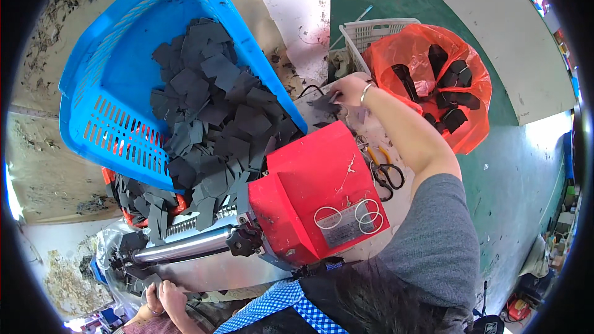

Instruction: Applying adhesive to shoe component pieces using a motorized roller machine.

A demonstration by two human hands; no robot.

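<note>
My right hand, with a bracelet at the wrist, reaches out beyond the red machine housing. Its fingers are closed on a dark flat piece, and similar scraps lie beneath. At the lower left, what looks like my left hand has its fingers bent together. Another hand is right against it, above a maroon cloth; whose it is I cannot tell. Dark pieces lie close to both, but what their fingers hold is hidden. Behind them runs the machine's shiny metal roller, with a black knob at one end.
A large blue basket lies tipped, spilling many black flat pieces toward the machine. Black-handled scissors and an orange-handled tool lie by the housing. White rings rest on it. A red plastic bag holds black pieces.
</note>
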